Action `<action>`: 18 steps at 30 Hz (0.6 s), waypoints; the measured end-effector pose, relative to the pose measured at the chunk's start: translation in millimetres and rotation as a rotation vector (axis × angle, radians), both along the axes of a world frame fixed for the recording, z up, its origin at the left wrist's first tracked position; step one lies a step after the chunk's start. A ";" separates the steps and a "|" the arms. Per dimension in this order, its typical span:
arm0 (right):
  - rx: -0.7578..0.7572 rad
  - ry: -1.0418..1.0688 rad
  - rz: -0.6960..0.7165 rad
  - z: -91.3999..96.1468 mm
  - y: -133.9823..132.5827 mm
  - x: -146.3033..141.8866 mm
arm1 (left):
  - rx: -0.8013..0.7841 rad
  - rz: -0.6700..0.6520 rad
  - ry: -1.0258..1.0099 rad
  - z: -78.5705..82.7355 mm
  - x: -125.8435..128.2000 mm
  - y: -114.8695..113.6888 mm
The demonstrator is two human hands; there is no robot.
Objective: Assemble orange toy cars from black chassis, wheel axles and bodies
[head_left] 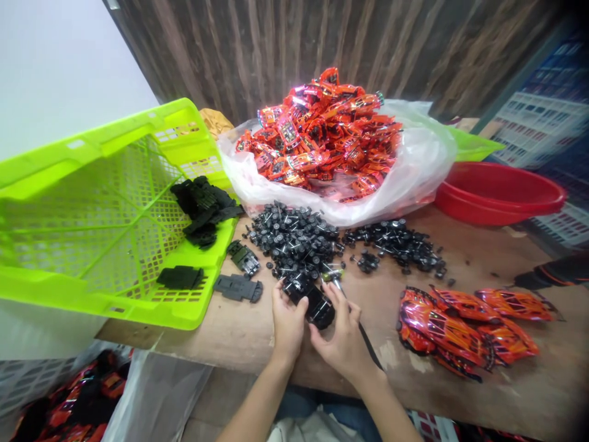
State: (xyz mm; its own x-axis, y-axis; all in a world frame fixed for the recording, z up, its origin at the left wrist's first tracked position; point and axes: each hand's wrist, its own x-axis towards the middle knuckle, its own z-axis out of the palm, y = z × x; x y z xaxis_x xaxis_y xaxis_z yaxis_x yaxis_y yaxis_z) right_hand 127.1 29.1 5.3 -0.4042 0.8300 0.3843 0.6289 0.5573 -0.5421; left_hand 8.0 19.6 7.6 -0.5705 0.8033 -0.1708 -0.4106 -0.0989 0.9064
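Observation:
A black toy car part [313,299], likely a body seen from its hollow underside, is tilted between my two hands above the table's near side. My left hand [289,316] grips its left end, the thumb pressed on it. My right hand [343,334] curls round the right end, with fingers along the far edge and thumb near the close edge. Just beyond lies a heap of black wheels on metal axles [297,239]. A green and silver tool tip [334,275] shows beside my right fingers. Flat black chassis plates [238,287] lie to the left.
A tipped lime-green crate [115,144] at left holds black plates [202,205]. Behind the wheels, a plastic bag [414,166] bears piled orange car shells [322,135]. Finished-looking orange cars [460,331], a power driver [552,273] and a red basin [501,193] stand at right.

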 end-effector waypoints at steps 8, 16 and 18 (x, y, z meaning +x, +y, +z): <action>-0.024 -0.085 -0.034 10.8 -2.1 -2.3 | 0.003 0.020 -0.059 2.9 -2.9 5.8; -0.086 0.101 -0.275 69.8 165.5 -19.5 | -0.128 -0.062 -0.125 -2.3 -9.2 2.0; -0.070 0.058 -0.367 90.6 232.3 -27.9 | -0.132 -0.128 -0.177 -8.9 -4.0 -4.4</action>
